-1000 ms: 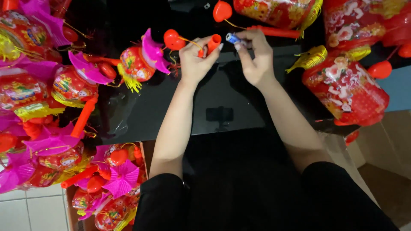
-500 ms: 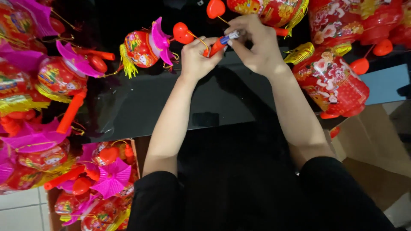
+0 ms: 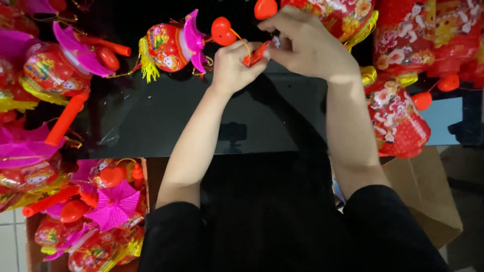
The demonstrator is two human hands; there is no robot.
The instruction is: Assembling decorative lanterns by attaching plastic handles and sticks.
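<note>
Both hands (image 3: 237,65) (image 3: 307,45) now closer together, grips closed on one red handle (image 3: 256,52); two lanterns (image 3: 171,45) (image 3: 396,121) flank.

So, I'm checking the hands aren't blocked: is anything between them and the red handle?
Nothing visible: the left hand and the right hand both already pinch the red handle directly, above the black table.

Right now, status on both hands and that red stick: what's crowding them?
Left hand pinching the red handle stick. Right hand closed over its far end. Toy lantern with a red heart piece close on the left; more lanterns on the right.
</note>
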